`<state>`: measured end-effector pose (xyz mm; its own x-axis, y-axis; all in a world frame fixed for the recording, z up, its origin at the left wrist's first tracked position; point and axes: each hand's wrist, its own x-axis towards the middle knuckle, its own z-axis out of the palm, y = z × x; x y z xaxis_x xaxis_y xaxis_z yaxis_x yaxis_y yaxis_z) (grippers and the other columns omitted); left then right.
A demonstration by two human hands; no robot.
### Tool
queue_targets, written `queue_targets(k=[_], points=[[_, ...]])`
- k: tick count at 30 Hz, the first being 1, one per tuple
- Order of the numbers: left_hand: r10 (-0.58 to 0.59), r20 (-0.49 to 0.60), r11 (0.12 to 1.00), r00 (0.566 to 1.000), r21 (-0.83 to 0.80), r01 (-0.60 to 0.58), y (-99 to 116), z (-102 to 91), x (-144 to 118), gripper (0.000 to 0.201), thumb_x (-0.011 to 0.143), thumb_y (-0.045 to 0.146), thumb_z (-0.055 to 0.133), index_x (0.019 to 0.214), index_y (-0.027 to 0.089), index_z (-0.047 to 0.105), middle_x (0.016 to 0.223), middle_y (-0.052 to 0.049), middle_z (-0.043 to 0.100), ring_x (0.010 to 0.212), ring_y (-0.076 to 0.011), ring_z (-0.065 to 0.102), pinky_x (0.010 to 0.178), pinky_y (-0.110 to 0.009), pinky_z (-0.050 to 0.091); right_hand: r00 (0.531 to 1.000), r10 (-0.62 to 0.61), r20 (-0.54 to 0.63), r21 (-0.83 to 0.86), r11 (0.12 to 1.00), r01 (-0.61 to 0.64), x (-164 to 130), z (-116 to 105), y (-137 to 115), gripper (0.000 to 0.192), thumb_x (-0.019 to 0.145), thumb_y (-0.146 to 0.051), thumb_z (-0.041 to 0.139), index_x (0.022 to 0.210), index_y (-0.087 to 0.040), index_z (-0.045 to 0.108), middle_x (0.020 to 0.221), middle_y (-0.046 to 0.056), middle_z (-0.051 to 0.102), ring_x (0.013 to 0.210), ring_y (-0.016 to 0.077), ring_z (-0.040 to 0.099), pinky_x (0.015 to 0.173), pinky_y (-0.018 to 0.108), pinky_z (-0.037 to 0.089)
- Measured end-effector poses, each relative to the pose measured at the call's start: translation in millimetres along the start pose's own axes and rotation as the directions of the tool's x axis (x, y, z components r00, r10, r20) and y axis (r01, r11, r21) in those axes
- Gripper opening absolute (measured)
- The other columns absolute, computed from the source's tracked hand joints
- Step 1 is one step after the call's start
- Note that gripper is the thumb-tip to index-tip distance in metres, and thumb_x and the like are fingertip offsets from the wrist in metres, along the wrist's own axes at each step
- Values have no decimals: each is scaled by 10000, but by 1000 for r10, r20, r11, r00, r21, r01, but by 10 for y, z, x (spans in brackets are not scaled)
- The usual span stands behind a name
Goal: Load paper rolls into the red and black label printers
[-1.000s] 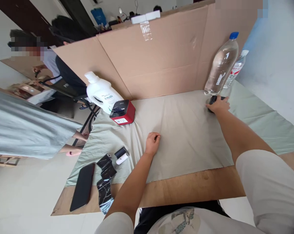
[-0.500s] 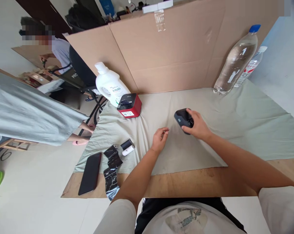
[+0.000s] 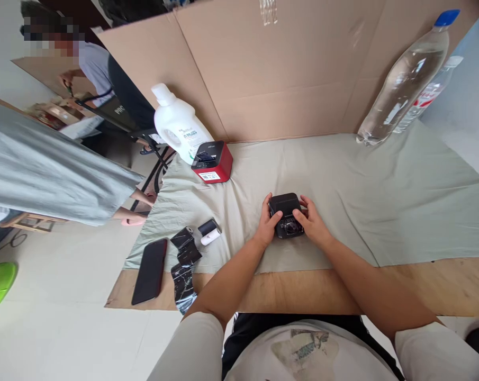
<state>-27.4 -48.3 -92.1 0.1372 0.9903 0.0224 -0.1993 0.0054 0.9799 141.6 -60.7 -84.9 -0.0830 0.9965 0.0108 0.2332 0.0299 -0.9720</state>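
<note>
Working over a cloth [image 3: 322, 169]: black box [image 3: 285, 202] held from both sides, near the table's front middle.
Box looks rigid, probably fairly light, smooth enough to slip; whether its base touches the cloth cannot be told. Side walls judged the best hold. Left hand [image 3: 268, 225] and right hand [image 3: 314, 222] flank it, spread about as wide as the box, fingers [image 3: 266, 205] curled along its sides. Glossy panel [image 3: 290, 227] possibly fragile, easily smudged; thumbs [image 3: 301, 217] press the upper face near it.
</note>
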Motion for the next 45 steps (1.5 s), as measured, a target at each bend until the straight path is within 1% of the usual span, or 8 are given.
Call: queue_targets(k=[6, 12, 20, 29, 33, 37, 40, 45], points=[[-63, 113, 995, 992, -68, 71, 29, -73, 16, 959, 785, 493, 726, 1561, 241, 222, 1432, -114, 504, 1295, -274, 506, 1136, -423, 360, 992, -76, 98, -60, 995, 82, 43, -54, 92, 1059, 741, -749, 638, 1545, -190, 234, 1519, 196, 434, 1405, 368, 430, 1175, 591, 321], [-233, 265, 943, 936, -172, 283, 104, -237, 100, 907, 747, 320, 668, 1559, 325, 264, 1306, -64, 615, 957, -194, 655, 816, -329, 537, 992, -85, 91, -89, 992, 93, 49, -67, 142, 1064, 778, -763, 583, 1574, -196, 161, 1619, 188, 285, 1491, 354, 296, 1218, 585, 219], [-247, 277, 946, 929, -140, 293, 80, -243, 127, 874, 774, 320, 709, 1545, 307, 299, 1120, -57, 686, 845, -147, 678, 776, -298, 549, 993, -87, 83, -85, 992, 94, 48, -87, 163, 1010, 821, -725, 573, 1585, -219, 148, 1613, 182, 303, 1481, 340, 321, 1207, 595, 242], [-245, 254, 954, 936, -108, 280, 89, -237, 129, 889, 748, 280, 700, 1545, 305, 305, 1243, -77, 659, 876, -153, 681, 774, -297, 560, 992, -63, 108, 36, 998, 60, 18, -73, 147, 1063, 791, -673, 643, 1587, -216, 107, 1642, 159, 234, 1514, 327, 243, 1234, 569, 187], [-270, 283, 947, 920, -93, 306, 86, -243, 141, 869, 736, 253, 667, 1535, 292, 328, 1191, -74, 678, 827, -139, 672, 751, -289, 553, 990, -39, 137, 209, 978, 9, 41, -89, 171, 971, 805, -624, 619, 1577, -250, 165, 1620, 111, 304, 1500, 314, 284, 1233, 562, 206], [-285, 294, 940, 912, -99, 326, 96, -247, 140, 843, 705, 215, 648, 1503, 289, 384, 1126, -52, 691, 747, -107, 637, 687, -243, 530, 994, 8, 114, 241, 970, -35, 55, -114, 158, 868, 838, -595, 596, 1558, -270, 234, 1550, 113, 419, 1438, 297, 398, 1210, 554, 274], [-305, 294, 934, 906, -91, 344, 107, -251, 126, 782, 692, 196, 628, 1451, 283, 461, 1090, -32, 688, 706, -82, 599, 643, -206, 495, 991, -36, 128, 159, 987, 15, 58, -172, 127, 916, 815, -609, 644, 1559, -268, 232, 1553, 136, 406, 1424, 301, 415, 1195, 548, 301], [-327, 306, 933, 894, -49, 357, 98, -267, 112, 713, 708, 204, 607, 1411, 274, 516, 1113, -38, 685, 725, -93, 600, 648, -215, 482, 944, -164, 286, 92, 985, 144, 84, -329, 108, 979, 780, -634, 665, 1571, -273, 216, 1618, 140, 301, 1479, 331, 327, 1180, 556, 318]])
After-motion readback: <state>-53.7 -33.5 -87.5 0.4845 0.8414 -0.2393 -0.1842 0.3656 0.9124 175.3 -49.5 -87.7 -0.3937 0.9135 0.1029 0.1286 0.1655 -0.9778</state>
